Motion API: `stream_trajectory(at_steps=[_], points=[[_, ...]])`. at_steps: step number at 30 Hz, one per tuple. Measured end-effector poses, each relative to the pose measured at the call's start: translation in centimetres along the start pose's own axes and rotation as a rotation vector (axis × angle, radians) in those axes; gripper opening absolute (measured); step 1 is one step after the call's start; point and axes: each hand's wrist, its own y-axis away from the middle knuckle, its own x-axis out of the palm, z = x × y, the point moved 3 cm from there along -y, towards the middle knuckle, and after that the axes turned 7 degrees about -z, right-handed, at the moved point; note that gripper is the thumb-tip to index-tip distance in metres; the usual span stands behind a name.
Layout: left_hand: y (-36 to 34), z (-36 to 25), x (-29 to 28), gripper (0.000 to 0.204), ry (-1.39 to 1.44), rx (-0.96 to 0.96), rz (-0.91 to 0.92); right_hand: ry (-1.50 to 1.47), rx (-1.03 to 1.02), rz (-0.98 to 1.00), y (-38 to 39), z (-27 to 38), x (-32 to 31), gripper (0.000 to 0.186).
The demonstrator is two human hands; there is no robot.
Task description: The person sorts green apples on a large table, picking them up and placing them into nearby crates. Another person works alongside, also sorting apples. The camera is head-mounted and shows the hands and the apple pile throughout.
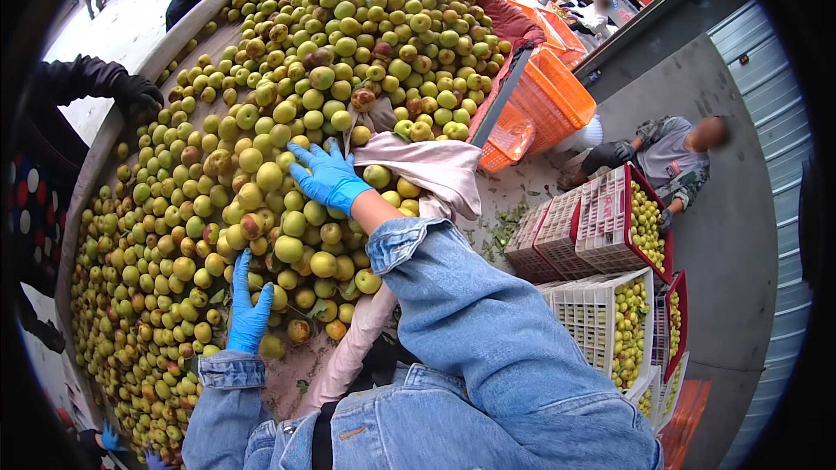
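Note:
A large heap of round yellow-green fruit [287,43], some blotched reddish brown, covers a cloth-lined sorting surface. My right hand [329,176], in a blue glove, rests on the middle of the heap with its fingers spread over several fruits. Lower down and to the left, my left hand [246,313], also blue-gloved, lies against the fruit with fingers stretched out and thumb apart. A pale pink cloth [422,164] lies bunched just right of my right hand. Whether either palm presses on a particular fruit is hidden.
Stacked orange baskets [547,91] stand at the upper right. A crouching person [666,157] holds one of the fruit-filled crates [610,218] on the concrete floor [731,261]. Another person's dark-gloved hand [137,94] is at the surface's left edge; more people work in the background.

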Motion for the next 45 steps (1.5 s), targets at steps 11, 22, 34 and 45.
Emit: stream_trajectory(at_steps=[11, 22, 34, 45], points=[[3.9, 6.2, -4.0, 0.062, -0.092, -0.012, -0.171, 0.625, -0.133, 0.020, 5.3, -6.9, -15.0, 0.048], [3.7, -0.1, -0.9, 0.076, -0.669, 0.230, -0.066, 0.080, 0.226, -0.553, -3.4, -24.4, -22.4, 0.074], [2.7, 1.6, -2.3, 0.045, -0.987, 0.440, -0.096, 0.305, 0.114, -0.012, -10.2, -11.4, -10.7, 0.072], [9.8, 5.5, -13.0, 0.050, -0.679, 0.073, 0.094, 0.573, -0.458, 0.234, 5.3, 1.0, -1.7, 0.073]])
